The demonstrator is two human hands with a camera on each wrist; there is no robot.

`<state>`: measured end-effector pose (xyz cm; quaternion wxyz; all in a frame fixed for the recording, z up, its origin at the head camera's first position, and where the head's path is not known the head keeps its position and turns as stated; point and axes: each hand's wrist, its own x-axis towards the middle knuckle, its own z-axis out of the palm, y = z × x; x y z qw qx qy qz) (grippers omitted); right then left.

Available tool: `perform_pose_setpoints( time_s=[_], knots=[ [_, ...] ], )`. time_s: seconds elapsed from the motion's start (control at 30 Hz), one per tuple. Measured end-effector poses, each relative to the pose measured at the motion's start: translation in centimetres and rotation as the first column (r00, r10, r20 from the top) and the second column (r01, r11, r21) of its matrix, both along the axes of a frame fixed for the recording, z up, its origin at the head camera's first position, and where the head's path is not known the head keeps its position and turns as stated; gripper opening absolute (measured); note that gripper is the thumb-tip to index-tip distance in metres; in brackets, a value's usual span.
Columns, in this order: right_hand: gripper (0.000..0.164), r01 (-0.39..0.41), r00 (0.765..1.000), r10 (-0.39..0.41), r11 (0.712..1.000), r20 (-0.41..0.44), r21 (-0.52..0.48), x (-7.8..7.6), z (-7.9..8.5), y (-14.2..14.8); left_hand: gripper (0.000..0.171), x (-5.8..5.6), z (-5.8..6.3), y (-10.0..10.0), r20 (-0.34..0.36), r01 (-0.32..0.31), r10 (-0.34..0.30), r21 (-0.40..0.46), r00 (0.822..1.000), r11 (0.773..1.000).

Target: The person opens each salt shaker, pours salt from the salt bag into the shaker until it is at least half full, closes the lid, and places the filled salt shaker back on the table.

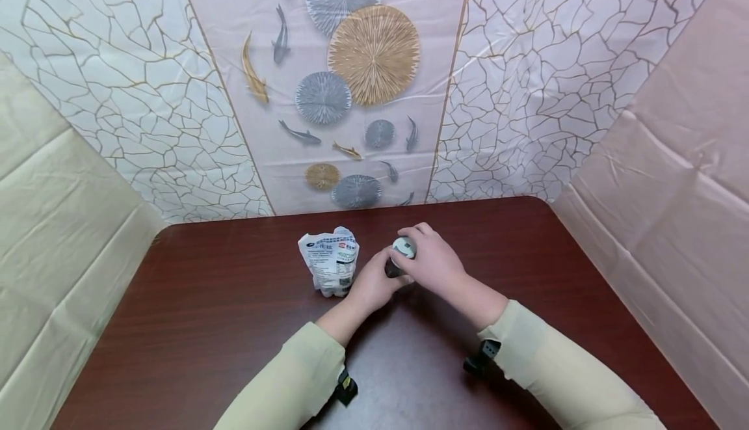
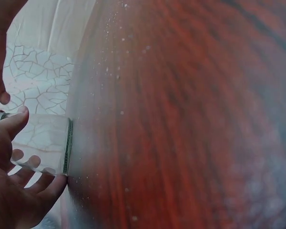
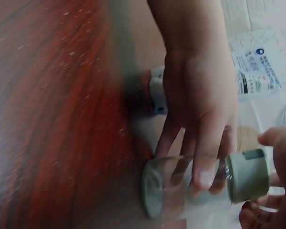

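Observation:
A clear glass jar [image 3: 176, 186] with a pale green lid [image 1: 404, 246] stands upright at the far middle of the table. My left hand [image 1: 374, 282] grips the jar's body, thumb on one side and fingers spread along the other, as the left wrist view also shows. Over the lid is my right hand [image 1: 432, 259], its fingers spread around the rim. In the right wrist view, small gaps show between its fingertips [image 3: 263, 138] and the lid's side. To the left of the jar stands a white printed packet [image 1: 332, 262], close to the left hand.
The dark reddish-brown wooden table [image 1: 193, 326] reaches back to a patterned cloth backdrop [image 1: 374, 157]. Plain fabric walls [image 1: 661, 189] rise along both sides. Both sleeved forearms come in from the front, with a black device [image 1: 346, 388] at each wrist.

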<state>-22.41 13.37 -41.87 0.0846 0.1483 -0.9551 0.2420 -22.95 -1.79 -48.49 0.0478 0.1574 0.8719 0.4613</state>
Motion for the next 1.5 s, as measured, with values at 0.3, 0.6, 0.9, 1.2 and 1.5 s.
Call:
perform_pose_setpoints(
  time_s=[0.3, 0.6, 0.9, 1.2, 1.5],
  knots=[
    [0.040, 0.072, 0.997, -0.069, 0.981, -0.023, 0.183, -0.1, 0.8, -1.0, 0.057, -0.1, 0.1, -0.1, 0.021, 0.007, -0.007, 0.001, 1.000, 1.000],
    [0.041, 0.019, 0.996, 0.004, 0.964, -0.085, 0.264, 0.4, 1.2, -1.5, 0.060, -0.3, 0.1, -0.3, 0.046, -0.011, 0.011, -0.007, 0.999, 1.000],
    [0.037, -0.035, 0.997, 0.052, 0.969, -0.064, 0.246, 0.8, 1.3, -1.3, 0.066, -0.3, 0.2, -0.3, 0.060, -0.022, 0.024, -0.044, 0.998, 0.999],
    [0.036, -0.141, 0.987, 0.152, 0.969, -0.043, 0.202, 0.5, 1.5, -0.4, 0.062, -0.4, 0.2, -0.3, 0.074, -0.001, 0.003, -0.018, 0.997, 1.000],
    [0.033, -0.257, 0.963, 0.267, 0.951, -0.037, 0.170, 0.0, 1.3, 0.7, 0.066, -0.3, 0.1, -0.2, 0.044, -0.004, 0.005, -0.024, 0.999, 1.000]
  ],
)
